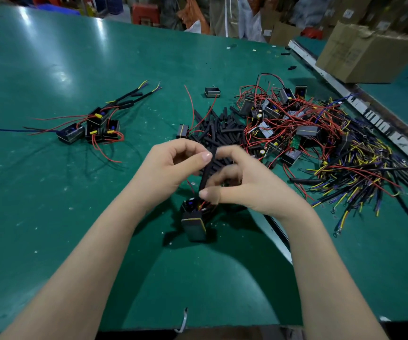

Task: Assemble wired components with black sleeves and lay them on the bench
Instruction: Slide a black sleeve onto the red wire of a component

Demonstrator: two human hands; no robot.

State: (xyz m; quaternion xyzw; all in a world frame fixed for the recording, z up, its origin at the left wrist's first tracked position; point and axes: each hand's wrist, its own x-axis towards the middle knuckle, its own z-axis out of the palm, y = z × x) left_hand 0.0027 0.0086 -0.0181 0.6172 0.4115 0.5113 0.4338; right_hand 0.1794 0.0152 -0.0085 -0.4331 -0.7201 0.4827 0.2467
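Above the green bench [51,192] my two hands meet around a black sleeve [207,171] that runs up from a black box component [194,225] with yellow tape at its rim. My left hand [171,168] pinches the sleeve's upper end between thumb and fingers. My right hand [242,182] pinches its lower part, thumb near the red wires at the box's top. The box hangs just over the bench. A heap of loose black sleeves [220,130] lies behind my hands.
Several finished components with sleeved wires [95,126] lie at the left. A tangle of unsleeved boxes and red wires [283,121] sits at the right, with yellow-and-blue leads [359,175] beyond. A cardboard box [367,52] stands on the neighbouring bench, far right.
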